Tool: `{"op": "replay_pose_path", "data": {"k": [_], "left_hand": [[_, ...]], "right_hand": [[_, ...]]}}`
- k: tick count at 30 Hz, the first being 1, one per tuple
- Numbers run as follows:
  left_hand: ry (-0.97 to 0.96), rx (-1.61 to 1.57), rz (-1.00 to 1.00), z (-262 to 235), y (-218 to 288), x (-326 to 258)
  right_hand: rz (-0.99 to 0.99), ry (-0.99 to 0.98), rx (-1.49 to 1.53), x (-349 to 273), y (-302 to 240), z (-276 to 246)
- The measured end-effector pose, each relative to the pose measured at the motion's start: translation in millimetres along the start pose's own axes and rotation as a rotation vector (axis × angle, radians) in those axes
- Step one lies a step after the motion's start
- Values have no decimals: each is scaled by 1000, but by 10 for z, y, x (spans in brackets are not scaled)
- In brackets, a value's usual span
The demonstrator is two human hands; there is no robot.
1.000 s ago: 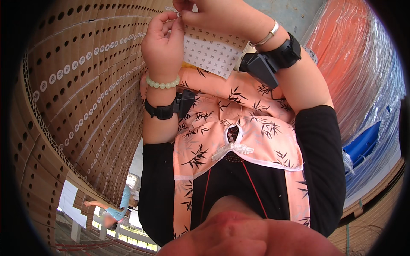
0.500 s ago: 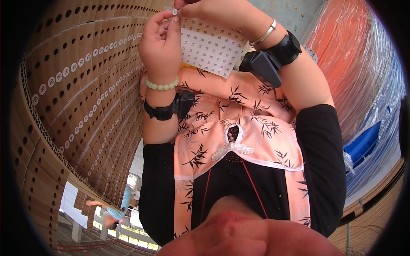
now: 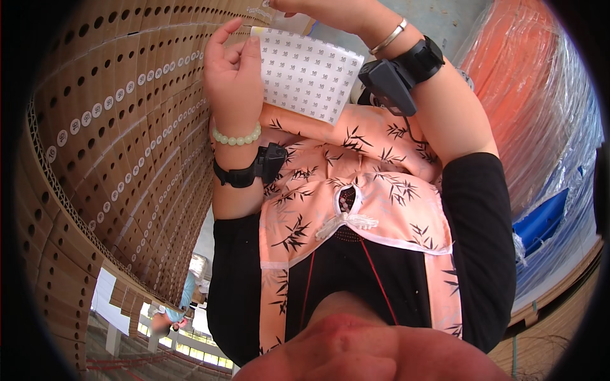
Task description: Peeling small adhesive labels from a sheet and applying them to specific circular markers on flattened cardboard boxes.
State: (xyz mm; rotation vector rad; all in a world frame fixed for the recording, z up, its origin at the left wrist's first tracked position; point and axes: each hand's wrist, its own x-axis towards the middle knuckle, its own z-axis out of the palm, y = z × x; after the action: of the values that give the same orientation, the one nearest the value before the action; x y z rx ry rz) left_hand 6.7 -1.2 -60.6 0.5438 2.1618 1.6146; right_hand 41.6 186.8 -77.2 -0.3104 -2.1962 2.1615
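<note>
Over the apron [image 3: 356, 206]: sticker sheet [image 3: 308, 76]; left hand [image 3: 234, 70], its grip seemingly clamped on the sheet's edge;
Right hand [image 3: 330, 11]: cut by the view's upper edge; cannot tell whether its grip is together;
Round stickers [image 3: 86, 119]: neatly rowed on perforated cardboard [image 3: 70, 57]; best lift others by the rim, sheet taut

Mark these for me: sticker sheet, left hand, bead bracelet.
sticker sheet [image 3: 309, 75]: head view, middle of its printed face
left hand [image 3: 232, 79]: head view, back of the hand, near its middle
bead bracelet [image 3: 237, 140]: head view, pale green beads midway along the visible strand
</note>
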Motion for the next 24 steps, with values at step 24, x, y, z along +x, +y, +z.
{"op": "replay_pose_path", "data": {"k": [24], "left_hand": [[147,-339,-148,-334,-184,-408]], "right_hand": [[-20,172,-167,712,973,416]]}}
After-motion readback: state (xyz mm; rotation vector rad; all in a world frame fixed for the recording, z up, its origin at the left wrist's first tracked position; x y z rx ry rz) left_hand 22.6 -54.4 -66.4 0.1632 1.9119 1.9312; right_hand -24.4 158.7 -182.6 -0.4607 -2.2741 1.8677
